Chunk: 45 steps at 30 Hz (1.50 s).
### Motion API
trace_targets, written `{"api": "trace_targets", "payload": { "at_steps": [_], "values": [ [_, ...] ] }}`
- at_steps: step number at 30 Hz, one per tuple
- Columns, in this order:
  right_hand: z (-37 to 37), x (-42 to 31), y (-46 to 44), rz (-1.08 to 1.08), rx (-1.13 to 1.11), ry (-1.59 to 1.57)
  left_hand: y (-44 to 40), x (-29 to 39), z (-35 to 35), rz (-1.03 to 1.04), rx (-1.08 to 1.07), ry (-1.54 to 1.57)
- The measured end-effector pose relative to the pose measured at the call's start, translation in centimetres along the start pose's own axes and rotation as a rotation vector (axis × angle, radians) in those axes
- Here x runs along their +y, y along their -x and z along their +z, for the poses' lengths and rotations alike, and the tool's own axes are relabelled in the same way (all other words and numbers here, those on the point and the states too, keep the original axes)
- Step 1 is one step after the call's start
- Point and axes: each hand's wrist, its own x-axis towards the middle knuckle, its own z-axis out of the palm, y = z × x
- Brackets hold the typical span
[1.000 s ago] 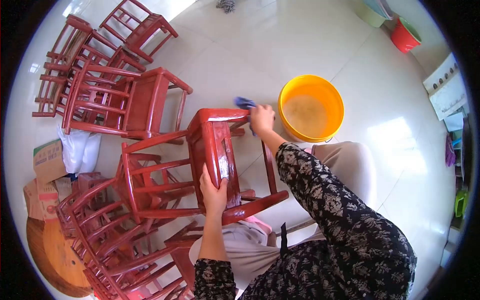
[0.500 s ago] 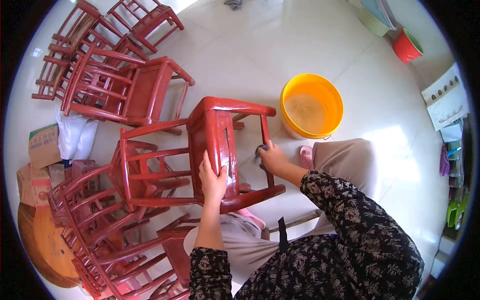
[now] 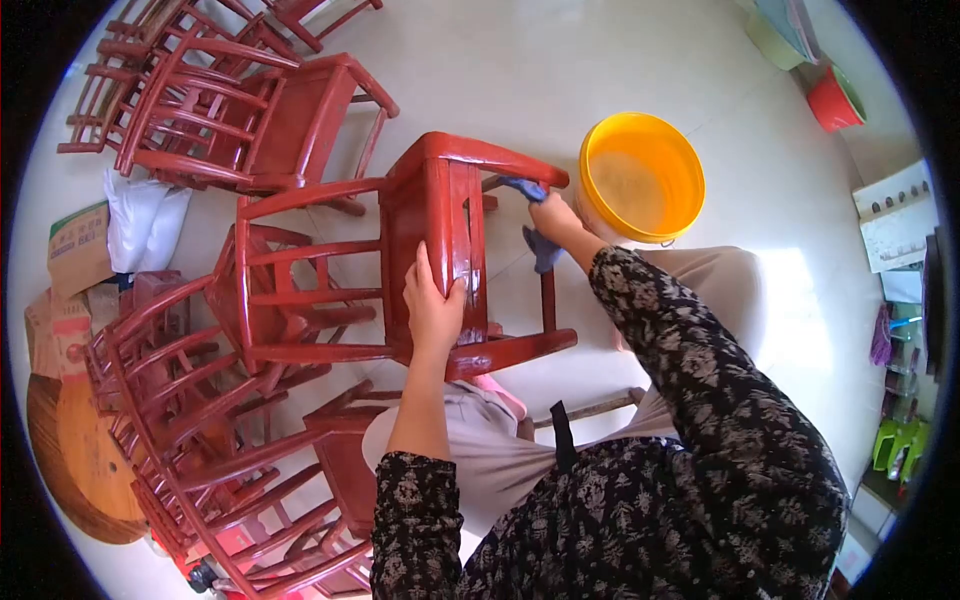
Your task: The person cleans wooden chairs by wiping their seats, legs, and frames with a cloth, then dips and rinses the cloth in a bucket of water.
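Note:
A red wooden chair (image 3: 437, 210) lies tipped in front of me, its backrest pointing left and its legs pointing right. My left hand (image 3: 435, 308) grips the seat's edge, thumb on the near face and fingers along the seat. A blue cloth (image 3: 546, 250) is bunched in my right hand (image 3: 556, 216), which is closed around it at the leg crossbar near the chair's upper right leg. Part of the cloth sticks out above the fingers and part hangs below them. The palm side of my right hand is hidden.
A yellow bucket (image 3: 693, 190) stands right of the chair. More red chairs (image 3: 290, 120) crowd the upper left, and others (image 3: 190, 400) the lower left. White bags (image 3: 145, 220), cardboard (image 3: 80, 250) and a round wooden board (image 3: 90, 460) lie at left. A red pot (image 3: 835, 100) is upper right.
My right hand and the cloth have moved up along the crossbar toward the upper right leg, and more of the cloth shows. My left hand stays on the seat edge. The view has shifted.

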Motion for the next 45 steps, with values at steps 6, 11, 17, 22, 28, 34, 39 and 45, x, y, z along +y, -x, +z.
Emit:
{"api": "trace_targets", "payload": {
  "at_steps": [6, 11, 17, 22, 28, 34, 39, 45],
  "values": [
    [6.6, 9.9, 6.8, -0.247, -0.307, 0.021, -0.2, -0.7, 0.4, -0.011, -0.012, -0.016],
    [1.0, 6.9, 13.9, -0.148, -0.445, 0.128, 0.0, -0.5, 0.3, 0.000, 0.012, -0.024],
    [0.8, 3.1, 8.4, -0.130, -0.020, 0.096, -0.1, -1.1, 0.4, 0.047, 0.018, -0.007],
    [1.1, 3.1, 5.5, -0.109, 0.021, 0.083, -0.1, -0.8, 0.3, 0.033, 0.013, -0.005],
    [2.2, 7.1, 12.1, -0.153, -0.170, 0.126, -0.2, -0.7, 0.3, 0.055, 0.031, -0.005],
    [-0.8, 10.0, 16.0, -0.229, -0.451, 0.185, -0.1, -1.1, 0.4, 0.021, 0.008, 0.020],
    [-2.0, 12.0, 12.4, -0.140, -0.183, -0.204, -0.3, -1.0, 0.3, 0.025, 0.008, 0.002],
    [-1.0, 10.2, 13.1, -0.002, -0.237, -0.536, -0.6, -1.3, 0.3, 0.032, 0.003, 0.028]
  ]
}}
